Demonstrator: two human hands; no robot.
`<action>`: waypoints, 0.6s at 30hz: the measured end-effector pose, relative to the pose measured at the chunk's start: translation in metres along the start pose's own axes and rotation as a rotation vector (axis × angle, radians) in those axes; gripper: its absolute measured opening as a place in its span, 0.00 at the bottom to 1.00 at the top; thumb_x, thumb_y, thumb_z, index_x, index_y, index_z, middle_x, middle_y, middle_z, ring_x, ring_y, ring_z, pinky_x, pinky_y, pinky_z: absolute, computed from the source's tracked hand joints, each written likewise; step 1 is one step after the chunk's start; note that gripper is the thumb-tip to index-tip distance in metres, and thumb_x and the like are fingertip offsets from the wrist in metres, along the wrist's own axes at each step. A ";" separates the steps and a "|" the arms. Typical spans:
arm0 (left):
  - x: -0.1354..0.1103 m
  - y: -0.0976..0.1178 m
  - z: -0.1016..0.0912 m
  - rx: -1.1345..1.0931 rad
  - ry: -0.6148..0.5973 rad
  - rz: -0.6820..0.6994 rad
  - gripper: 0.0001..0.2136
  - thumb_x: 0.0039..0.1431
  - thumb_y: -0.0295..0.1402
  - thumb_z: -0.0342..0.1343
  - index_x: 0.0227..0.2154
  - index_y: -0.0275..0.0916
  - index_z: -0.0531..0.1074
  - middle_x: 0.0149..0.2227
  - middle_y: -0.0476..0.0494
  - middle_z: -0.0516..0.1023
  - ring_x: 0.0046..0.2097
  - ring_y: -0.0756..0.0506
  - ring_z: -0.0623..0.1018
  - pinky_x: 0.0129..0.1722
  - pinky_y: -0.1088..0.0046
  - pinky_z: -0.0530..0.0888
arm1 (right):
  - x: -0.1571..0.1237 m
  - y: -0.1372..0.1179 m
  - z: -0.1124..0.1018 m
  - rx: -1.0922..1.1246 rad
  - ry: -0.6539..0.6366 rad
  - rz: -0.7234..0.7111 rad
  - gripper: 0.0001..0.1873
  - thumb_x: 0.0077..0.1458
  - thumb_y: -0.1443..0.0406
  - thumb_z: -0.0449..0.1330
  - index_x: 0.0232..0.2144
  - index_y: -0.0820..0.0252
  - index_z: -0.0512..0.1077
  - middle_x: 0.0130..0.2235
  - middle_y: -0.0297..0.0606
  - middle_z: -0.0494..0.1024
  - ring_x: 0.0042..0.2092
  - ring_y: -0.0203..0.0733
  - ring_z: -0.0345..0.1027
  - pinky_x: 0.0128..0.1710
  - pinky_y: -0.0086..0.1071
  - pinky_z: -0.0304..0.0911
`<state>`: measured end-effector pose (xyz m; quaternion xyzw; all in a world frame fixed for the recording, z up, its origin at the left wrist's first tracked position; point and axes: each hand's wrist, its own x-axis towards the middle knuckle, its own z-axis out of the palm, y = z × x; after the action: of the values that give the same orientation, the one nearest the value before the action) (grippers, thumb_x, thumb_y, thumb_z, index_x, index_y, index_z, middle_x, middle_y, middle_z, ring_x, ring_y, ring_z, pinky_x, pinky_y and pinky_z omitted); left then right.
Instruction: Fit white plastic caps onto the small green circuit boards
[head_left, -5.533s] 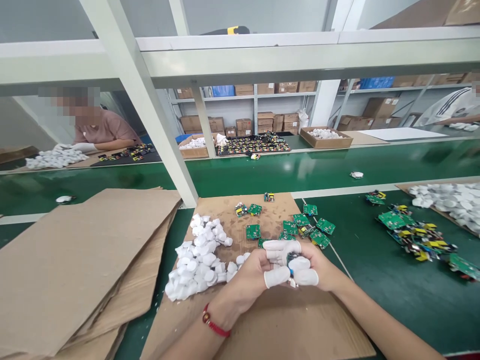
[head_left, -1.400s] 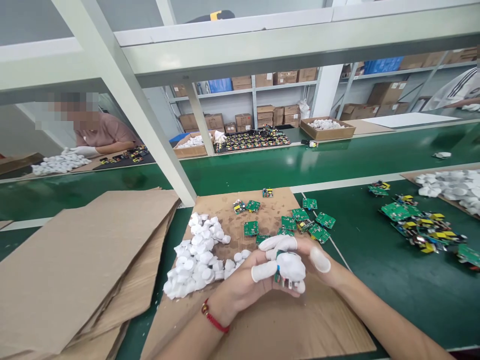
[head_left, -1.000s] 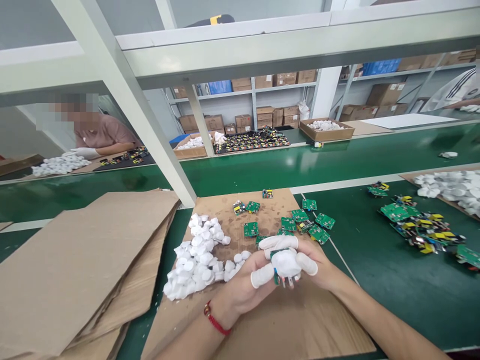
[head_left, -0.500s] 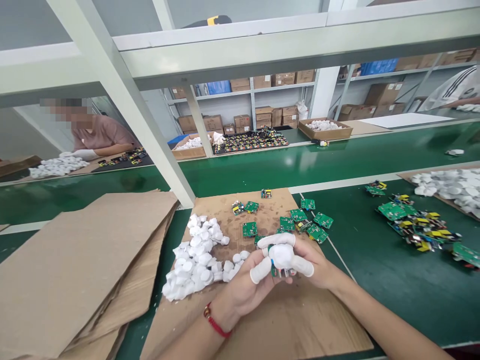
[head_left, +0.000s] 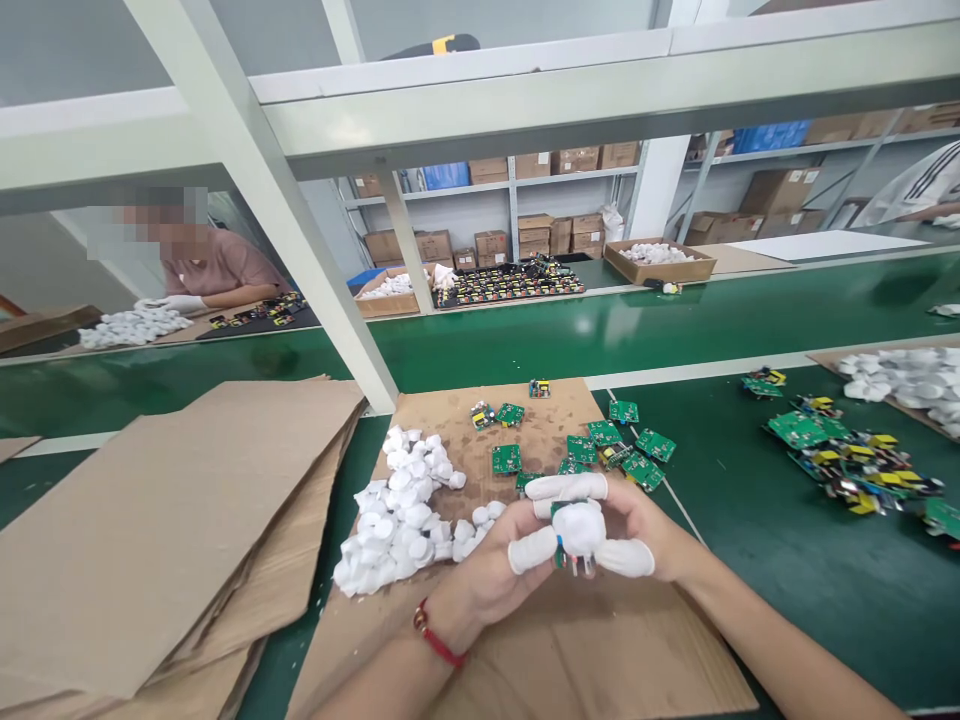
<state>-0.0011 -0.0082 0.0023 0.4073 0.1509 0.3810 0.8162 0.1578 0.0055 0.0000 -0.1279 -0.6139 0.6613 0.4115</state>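
Between my two hands is a small circuit board (head_left: 559, 556), with a white round pad-like piece (head_left: 582, 529) over most of its face. My left hand (head_left: 501, 565) grips the board from the left, its white-covered thumb at the edge. From the right, my right hand (head_left: 637, 525) closes on it, with covered fingers behind and the thumb at the lower right corner. Left of my hands lies a heap of similar white pieces (head_left: 405, 510) on a cardboard sheet (head_left: 600, 650). Beyond my fingers, several green boards (head_left: 604, 432) are scattered on its far part.
Stacked cardboard sheets (head_left: 187, 510) lie at left. More boards (head_left: 847, 450) and white pieces (head_left: 907, 380) are at right. A slanted white post (head_left: 300, 240) rises near the green belt (head_left: 495, 345). Across it, a person (head_left: 217, 265) works at left; a person's sleeve (head_left: 915, 190) shows at right.
Both hands and the held board have shifted slightly right in the view. My right thumb now sits lower and farther out from the white piece. The whole scene has shifted slightly right.
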 end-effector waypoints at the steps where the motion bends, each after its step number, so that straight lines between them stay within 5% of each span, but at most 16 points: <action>1: 0.000 0.001 0.001 0.021 -0.014 -0.001 0.15 0.45 0.40 0.61 0.36 0.37 0.74 0.28 0.45 0.73 0.31 0.48 0.72 0.37 0.70 0.68 | 0.000 0.000 -0.001 0.002 -0.009 -0.018 0.23 0.48 0.57 0.63 0.47 0.54 0.68 0.45 0.44 0.73 0.31 0.36 0.70 0.26 0.29 0.68; 4: 0.000 0.006 0.004 0.112 -0.046 0.002 0.14 0.45 0.39 0.61 0.32 0.35 0.74 0.30 0.44 0.72 0.33 0.48 0.71 0.36 0.72 0.67 | -0.002 0.001 -0.006 -0.028 -0.014 -0.045 0.22 0.52 0.49 0.56 0.43 0.56 0.71 0.51 0.47 0.69 0.28 0.37 0.71 0.23 0.29 0.67; 11: 0.002 0.013 0.004 0.250 0.024 -0.032 0.16 0.45 0.40 0.62 0.35 0.35 0.74 0.31 0.42 0.74 0.33 0.48 0.71 0.33 0.74 0.66 | -0.003 0.006 -0.011 -0.141 -0.010 0.012 0.18 0.55 0.54 0.55 0.44 0.57 0.70 0.54 0.48 0.64 0.28 0.33 0.69 0.26 0.29 0.66; 15: 0.004 0.011 0.000 0.167 0.057 -0.047 0.11 0.47 0.36 0.60 0.33 0.35 0.75 0.31 0.42 0.75 0.34 0.48 0.72 0.34 0.74 0.66 | 0.002 0.004 -0.007 -0.267 0.053 -0.010 0.20 0.58 0.53 0.50 0.44 0.59 0.70 0.38 0.42 0.73 0.26 0.33 0.66 0.27 0.28 0.66; 18: 0.004 0.008 -0.002 0.077 0.059 -0.047 0.11 0.49 0.35 0.60 0.35 0.36 0.75 0.32 0.42 0.76 0.34 0.48 0.73 0.36 0.72 0.68 | 0.005 0.002 -0.005 -0.214 0.060 0.005 0.26 0.57 0.49 0.48 0.47 0.62 0.68 0.27 0.36 0.71 0.23 0.32 0.63 0.21 0.25 0.62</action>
<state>-0.0028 -0.0013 0.0075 0.4232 0.1988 0.3676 0.8039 0.1572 0.0128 -0.0016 -0.1923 -0.6681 0.5891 0.4118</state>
